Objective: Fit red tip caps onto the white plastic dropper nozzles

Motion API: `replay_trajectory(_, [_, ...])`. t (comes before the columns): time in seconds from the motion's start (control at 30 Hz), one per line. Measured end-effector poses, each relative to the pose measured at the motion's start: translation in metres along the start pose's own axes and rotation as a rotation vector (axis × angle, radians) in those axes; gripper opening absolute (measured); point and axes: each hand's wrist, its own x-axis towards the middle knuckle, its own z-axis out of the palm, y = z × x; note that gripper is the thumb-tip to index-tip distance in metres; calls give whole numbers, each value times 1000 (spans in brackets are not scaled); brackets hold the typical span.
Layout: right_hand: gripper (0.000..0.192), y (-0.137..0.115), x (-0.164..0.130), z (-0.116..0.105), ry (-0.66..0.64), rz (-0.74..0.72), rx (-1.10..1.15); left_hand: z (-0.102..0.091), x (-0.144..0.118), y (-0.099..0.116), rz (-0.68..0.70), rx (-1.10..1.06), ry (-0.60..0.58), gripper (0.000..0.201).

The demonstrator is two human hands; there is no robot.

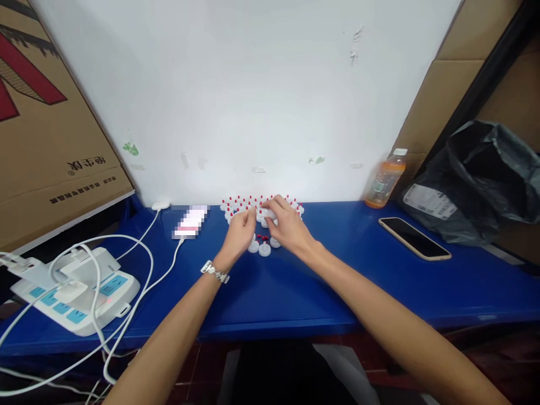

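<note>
A white wall (253, 84) rises behind a blue table (295, 287). A large cardboard box (46, 129) leans at the left, and a dark plastic bag (485, 180) slumps at the right. A white power strip (80, 295) with cables sits on the table's left end. A dark phone (414, 238) lies flat right of centre, near an orange drink bottle (385, 179) standing against the wall. A second phone (190, 222), blurred, lies left of centre. At the table's far middle, the left hand (240, 232) and right hand (287, 222) meet over a cluster of small white caps with red tips (261, 203). The right hand pinches 1 white cap (269, 214); the left hand's fingers curl closed toward it, though whether they grip anything cannot be told. A metal watch (215, 272) circles the left wrist.
</note>
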Motion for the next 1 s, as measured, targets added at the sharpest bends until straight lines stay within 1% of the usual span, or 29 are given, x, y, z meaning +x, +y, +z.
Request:
replay_trajectory(0.03, [24, 4, 0, -2, 26, 31, -7, -4, 1, -2, -40, -21, 45, 45])
replay_trajectory(0.07, [20, 7, 1, -4, 47, 75, 3, -8, 2, -4, -57, -8, 66, 46])
replay_trajectory(0.1, [14, 11, 1, -5, 53, 130, 30, -12, 3, -6, -22, 37, 49, 47])
replay_trajectory(0.17, [6, 17, 2, -4, 23, 245, 118, -17, 2, -11, 132, 206, -65, 45])
replay_trajectory(0.23, [7, 21, 2, 0, -21, 305, 194, -16, 1, -14, 264, 377, -176, 39])
replay_trajectory(0.27, [7, 22, 2, 2, -30, 305, 207, -15, 0, -16, 297, 440, -214, 35])
replay_trajectory(0.33, [7, 26, 1, 6, -11, 272, 169, -12, -2, -17, 307, 507, -251, 33])
replay_trajectory(0.4, [8, 30, 0, 7, 29, 261, 96, -11, -3, -18, 297, 523, -262, 35])
replay_trajectory(0.47, [9, 34, -1, 6, 43, 292, 74, -13, -2, -18, 279, 521, -260, 38])
replay_trajectory(0.6, [7, 37, -1, 4, -8, 335, 167, -19, -1, -19, 225, 519, -249, 39])
replay_trajectory(0.7, [7, 37, -3, 7, -26, 320, 184, -21, -2, -20, 223, 516, -240, 36])
replay_trajectory(0.8, [9, 38, -3, 11, -87, 285, 173, -22, -3, -21, 222, 513, -234, 34])
replay_trajectory(0.87, [9, 39, -3, 13, -145, 242, 123, -22, -3, -21, 217, 518, -229, 33])
replay_trajectory(1.0, [10, 43, -2, 15, -233, 161, -67, -22, -4, -21, 217, 535, -219, 34])
